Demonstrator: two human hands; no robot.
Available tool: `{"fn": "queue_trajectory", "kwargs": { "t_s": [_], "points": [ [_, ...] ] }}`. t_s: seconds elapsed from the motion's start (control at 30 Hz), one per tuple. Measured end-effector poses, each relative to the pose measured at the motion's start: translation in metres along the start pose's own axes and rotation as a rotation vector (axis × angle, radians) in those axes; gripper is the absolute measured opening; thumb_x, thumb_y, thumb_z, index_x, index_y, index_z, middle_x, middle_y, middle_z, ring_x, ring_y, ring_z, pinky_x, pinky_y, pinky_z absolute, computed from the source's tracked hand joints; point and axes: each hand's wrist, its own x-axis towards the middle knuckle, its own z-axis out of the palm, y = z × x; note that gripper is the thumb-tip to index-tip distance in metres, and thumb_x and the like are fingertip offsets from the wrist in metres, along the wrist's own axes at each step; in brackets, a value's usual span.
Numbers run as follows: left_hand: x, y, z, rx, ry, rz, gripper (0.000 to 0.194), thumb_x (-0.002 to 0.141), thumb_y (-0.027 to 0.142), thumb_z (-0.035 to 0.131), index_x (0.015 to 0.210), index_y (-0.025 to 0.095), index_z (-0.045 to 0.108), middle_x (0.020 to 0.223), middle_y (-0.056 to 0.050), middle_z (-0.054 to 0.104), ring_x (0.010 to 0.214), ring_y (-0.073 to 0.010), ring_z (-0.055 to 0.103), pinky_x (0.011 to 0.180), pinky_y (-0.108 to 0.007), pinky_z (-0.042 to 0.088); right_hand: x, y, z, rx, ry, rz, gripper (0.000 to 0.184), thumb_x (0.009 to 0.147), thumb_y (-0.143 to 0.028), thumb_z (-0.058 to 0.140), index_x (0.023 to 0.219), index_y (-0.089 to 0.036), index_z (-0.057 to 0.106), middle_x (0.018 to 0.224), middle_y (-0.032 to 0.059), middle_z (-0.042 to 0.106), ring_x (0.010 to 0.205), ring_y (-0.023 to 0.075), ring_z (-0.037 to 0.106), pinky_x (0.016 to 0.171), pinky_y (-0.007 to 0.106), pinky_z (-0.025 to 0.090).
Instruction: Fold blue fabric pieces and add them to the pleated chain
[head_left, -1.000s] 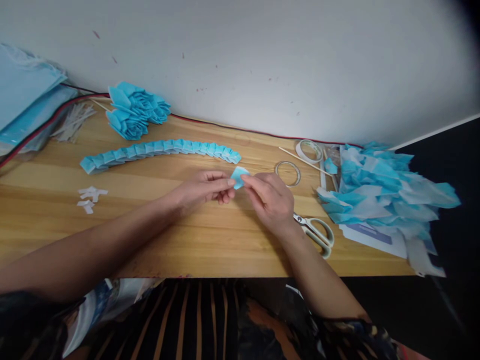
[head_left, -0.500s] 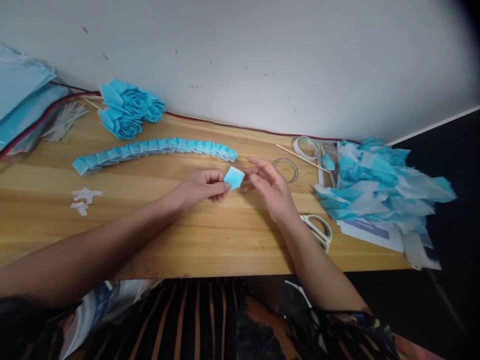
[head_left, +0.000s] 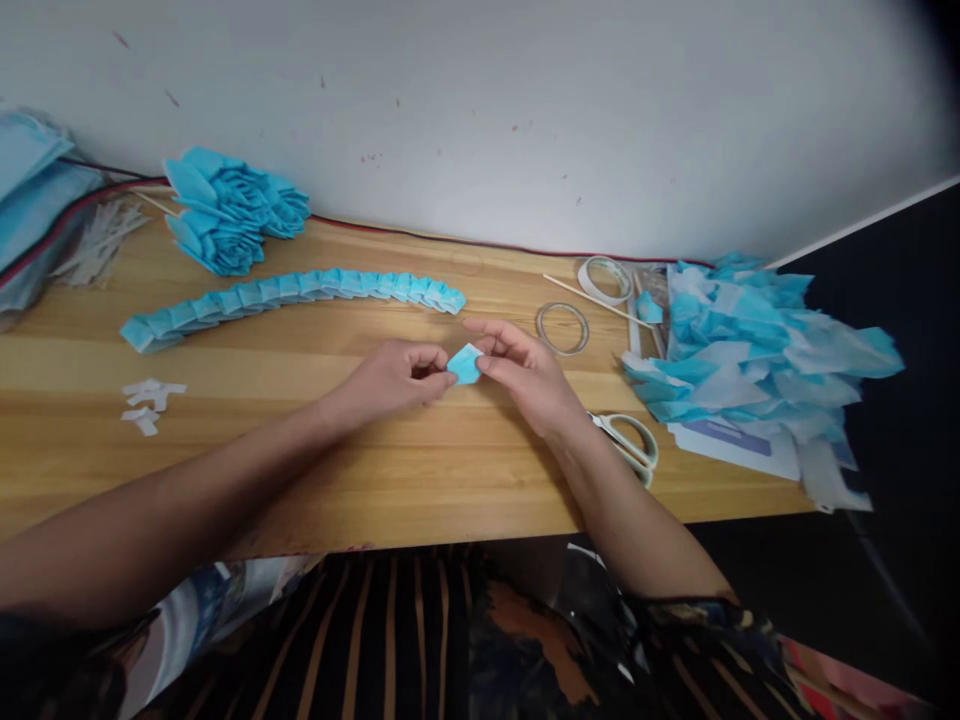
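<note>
Between my two hands is a small folded piece of light-blue paper (head_left: 465, 365), held just above the wooden table. My left hand (head_left: 405, 375) pinches its left edge between thumb and fingers. On the other side, the thumb and fingers of my right hand (head_left: 521, 372) grip its right edge. Behind the hands, a long curved row of overlapping folded blue pieces (head_left: 300, 292) lies on the table, its right end close to my right fingertips.
Blue paper flowers (head_left: 236, 205) lie at the back left, with white scraps (head_left: 150, 393) nearer. To the right are a tape roll (head_left: 562, 329), a white tape roll (head_left: 604, 280), a thin stick (head_left: 592, 298), scissors (head_left: 634, 445) and a heap of blue-white sheets (head_left: 757, 350).
My right hand has closed onto the right edge of the folded blue paper, which it stood apart from before. The view has shifted slightly to the right.
</note>
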Motion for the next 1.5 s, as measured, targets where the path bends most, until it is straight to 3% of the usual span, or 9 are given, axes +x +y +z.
{"fn": "queue_trajectory", "kwargs": {
  "t_s": [0.2, 0.3, 0.47, 0.63, 0.8, 1.03, 1.27, 1.5],
  "points": [
    [0.002, 0.002, -0.002, -0.061, -0.007, -0.058, 0.019, 0.08, 0.03, 0.063, 0.067, 0.018, 0.057, 0.058, 0.004, 0.054, 0.053, -0.0079, 0.045, 0.052, -0.021, 0.034, 0.001, 0.001, 0.001, 0.086, 0.046, 0.002, 0.04, 0.076, -0.028, 0.074, 0.116, -0.024, 0.071, 0.086, -0.0025, 0.068, 0.078, 0.0138, 0.064, 0.077, 0.031, 0.055],
    [0.002, 0.0, -0.002, -0.125, 0.002, -0.086, 0.018, 0.082, 0.032, 0.065, 0.072, 0.018, 0.061, 0.058, 0.003, 0.057, 0.053, -0.0094, 0.051, 0.052, -0.021, 0.038, 0.001, 0.0, 0.0, 0.037, 0.104, -0.073, 0.036, 0.08, -0.031, 0.072, 0.116, -0.024, 0.07, 0.086, -0.0023, 0.067, 0.078, 0.0142, 0.063, 0.077, 0.032, 0.055],
    [0.005, -0.009, -0.004, -0.312, 0.034, -0.109, 0.025, 0.087, 0.042, 0.067, 0.081, 0.017, 0.069, 0.062, 0.001, 0.061, 0.054, -0.0102, 0.054, 0.051, -0.022, 0.041, -0.005, -0.004, 0.0, -0.281, 0.219, -0.37, 0.025, 0.091, -0.028, 0.069, 0.115, -0.027, 0.072, 0.096, 0.0007, 0.071, 0.086, 0.0166, 0.066, 0.082, 0.035, 0.056],
    [0.008, -0.009, -0.006, -0.524, 0.04, -0.12, 0.035, 0.089, 0.048, 0.068, 0.075, 0.016, 0.067, 0.064, -0.002, 0.063, 0.054, -0.0101, 0.055, 0.053, -0.024, 0.043, -0.009, -0.01, 0.001, -0.602, 0.169, -0.689, 0.017, 0.096, -0.017, 0.065, 0.103, -0.03, 0.074, 0.097, 0.0006, 0.076, 0.091, 0.0198, 0.069, 0.085, 0.04, 0.055],
    [0.009, -0.009, -0.006, -0.547, 0.057, -0.112, 0.037, 0.086, 0.048, 0.074, 0.072, 0.016, 0.065, 0.064, -0.001, 0.064, 0.054, -0.0093, 0.056, 0.054, -0.023, 0.042, -0.005, -0.009, 0.0, -0.707, 0.091, -0.891, 0.022, 0.095, -0.011, 0.064, 0.1, -0.031, 0.074, 0.098, 0.0004, 0.076, 0.092, 0.0199, 0.069, 0.085, 0.041, 0.053],
    [0.011, -0.017, -0.008, -0.567, 0.12, -0.04, 0.028, 0.075, 0.042, 0.084, 0.081, 0.017, 0.071, 0.062, 0.002, 0.064, 0.055, -0.0087, 0.055, 0.054, -0.021, 0.04, -0.005, -0.007, 0.002, -0.762, 0.068, -0.895, 0.023, 0.094, -0.01, 0.062, 0.094, -0.031, 0.074, 0.109, 0.0022, 0.074, 0.104, 0.022, 0.068, 0.093, 0.046, 0.052],
    [0.011, -0.016, -0.008, -0.547, 0.117, -0.04, 0.026, 0.076, 0.04, 0.083, 0.078, 0.017, 0.069, 0.061, 0.001, 0.064, 0.055, -0.0084, 0.054, 0.054, -0.021, 0.04, -0.004, -0.005, 0.002, -0.748, 0.113, -0.846, 0.023, 0.093, -0.009, 0.062, 0.097, -0.029, 0.073, 0.114, 0.0044, 0.072, 0.107, 0.0234, 0.067, 0.092, 0.046, 0.053],
    [0.008, -0.013, -0.007, -0.497, 0.167, -0.055, 0.024, 0.078, 0.039, 0.079, 0.077, 0.018, 0.068, 0.061, 0.002, 0.063, 0.053, -0.0082, 0.052, 0.053, -0.022, 0.039, -0.008, -0.006, -0.001, -0.528, 0.137, -0.608, 0.025, 0.1, -0.016, 0.053, 0.115, -0.029, 0.068, 0.125, 0.0062, 0.071, 0.121, 0.0239, 0.065, 0.101, 0.048, 0.053]
  ]
}}
